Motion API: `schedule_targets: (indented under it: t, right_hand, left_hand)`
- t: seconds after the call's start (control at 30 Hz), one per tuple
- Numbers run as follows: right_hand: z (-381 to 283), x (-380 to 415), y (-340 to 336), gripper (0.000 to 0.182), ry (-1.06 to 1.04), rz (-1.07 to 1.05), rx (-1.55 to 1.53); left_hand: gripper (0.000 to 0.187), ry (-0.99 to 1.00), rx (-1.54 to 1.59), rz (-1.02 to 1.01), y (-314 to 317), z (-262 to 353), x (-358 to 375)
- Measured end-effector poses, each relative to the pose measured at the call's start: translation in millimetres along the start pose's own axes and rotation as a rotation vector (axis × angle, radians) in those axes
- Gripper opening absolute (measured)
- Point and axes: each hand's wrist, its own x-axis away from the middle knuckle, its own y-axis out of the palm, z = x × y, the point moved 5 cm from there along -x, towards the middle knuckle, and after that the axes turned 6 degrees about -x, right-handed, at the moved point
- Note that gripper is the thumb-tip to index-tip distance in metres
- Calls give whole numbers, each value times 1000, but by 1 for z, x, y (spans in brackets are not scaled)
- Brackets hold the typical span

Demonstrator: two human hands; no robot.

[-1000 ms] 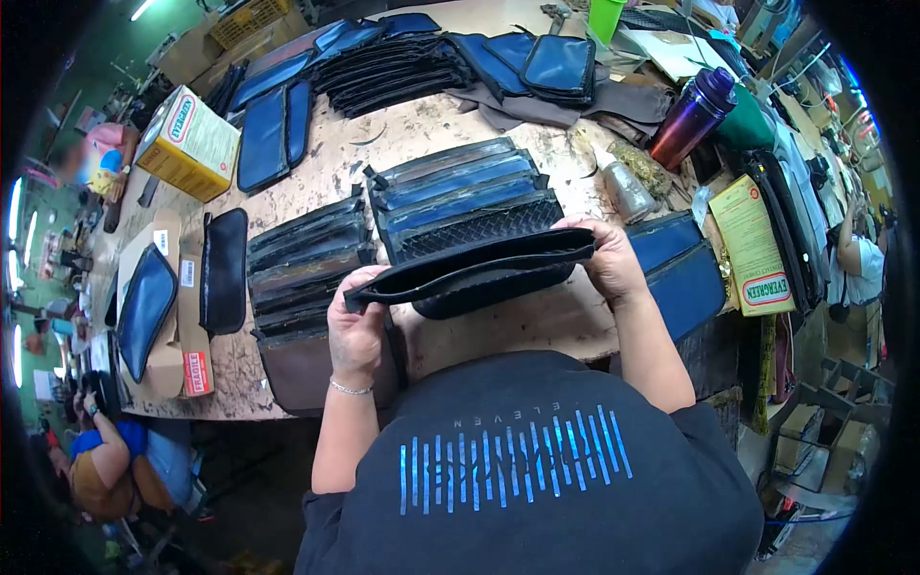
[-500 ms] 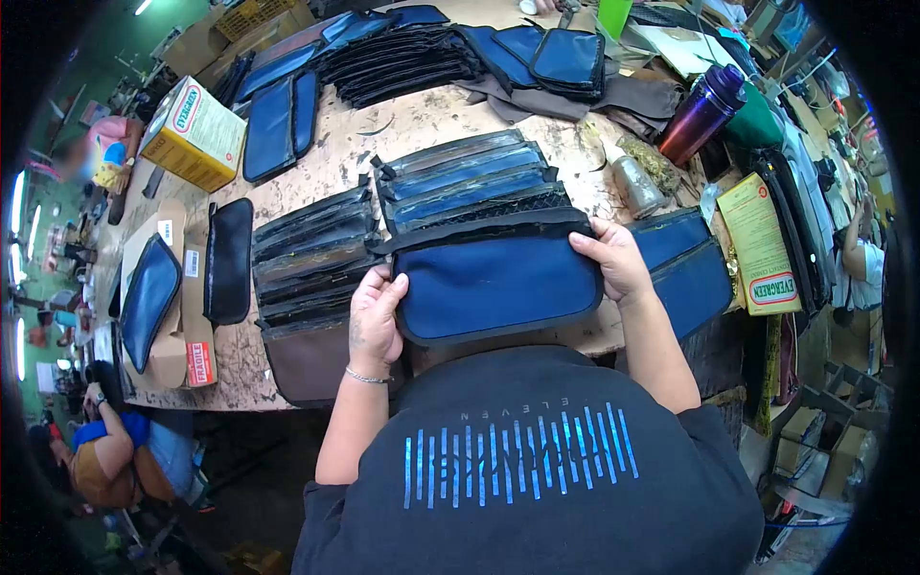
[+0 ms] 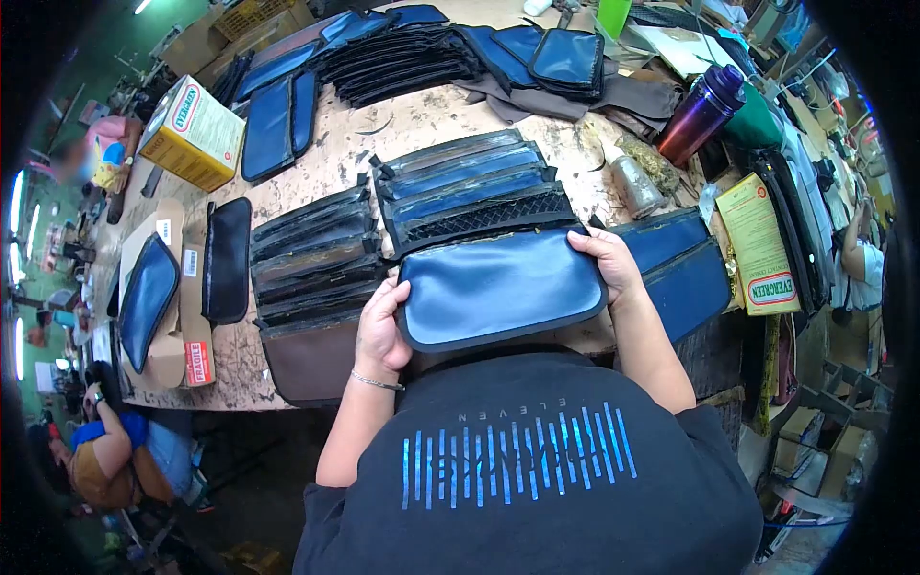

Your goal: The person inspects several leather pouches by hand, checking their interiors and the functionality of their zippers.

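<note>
A rounded blue leather-like panel with black edging point(image 3: 503, 292) is held up by its two ends, just in front of my chest. My left hand point(image 3: 385, 326) pinches its left end, thumb on the blue face and fingers behind. At the upper right corner, my right hand point(image 3: 607, 261) grips it with the thumb on top. Just beyond the panel lie overlapping blue and black pieces point(image 3: 470, 182), one with a black mesh strip. More dark layered pieces point(image 3: 311, 249) spread out beside my left hand. Blue pieces point(image 3: 676, 268) rest to the right of my right hand.
Stacked black and blue pieces point(image 3: 398, 62) lie at the table's far side. An Evergreen tin point(image 3: 196, 134) stands at left, another yellow Evergreen tin point(image 3: 759, 244) at right. A purple bottle point(image 3: 704, 115) and a dusty container point(image 3: 632, 182) stand right. A person point(image 3: 115, 446) sits at lower left.
The panel has tilted, so its blue face now shines lighter and the black strip along its top edge has gone from sight. Both hands have shifted slightly and keep their grip.
</note>
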Motion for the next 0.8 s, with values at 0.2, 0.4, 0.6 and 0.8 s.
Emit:
schedule_targets:
  t: [0.2, 0.4, 0.6, 0.8]
  right_hand:
    - [9, -6, -11, 24, 77, -27, -109]
    - [7, 0, -4, 26, 85, -68, -107]
    - [-1, -1, 6, 32, 72, -172, 270]
    - [-75, -47, 10, 24, -360, -259, 72]
  left_hand:
    - [17, -72, 90, 0, 3, -3, 4]
    - [18, -12, 73, -27, -1, -1, 3]
    - [32, 217, -187, -24, -3, 6, 5]
    - [52, 316, -413, -25, 14, 24, 21]
